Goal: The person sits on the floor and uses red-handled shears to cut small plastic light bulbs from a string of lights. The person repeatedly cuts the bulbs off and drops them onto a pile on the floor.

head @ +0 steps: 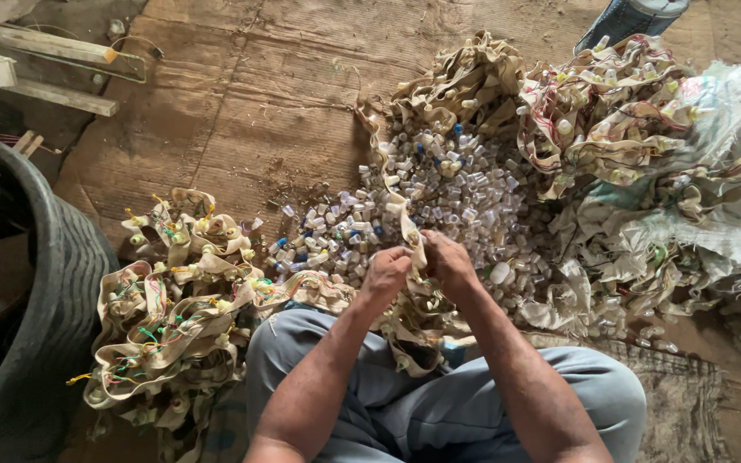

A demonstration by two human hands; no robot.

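Two hands [385, 273] [449, 261] pinch one strap [412, 244] — vials [465, 184] uncountable.

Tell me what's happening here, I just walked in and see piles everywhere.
A seated person grips a beige fabric strip with the left hand and right hand, above a heap of small clear plastic caps. More strips lie bundled at the left and right, on brown floor matting.

left hand [385, 273] and right hand [446, 260] gripping beige strip [411, 230], small vials [456, 184]
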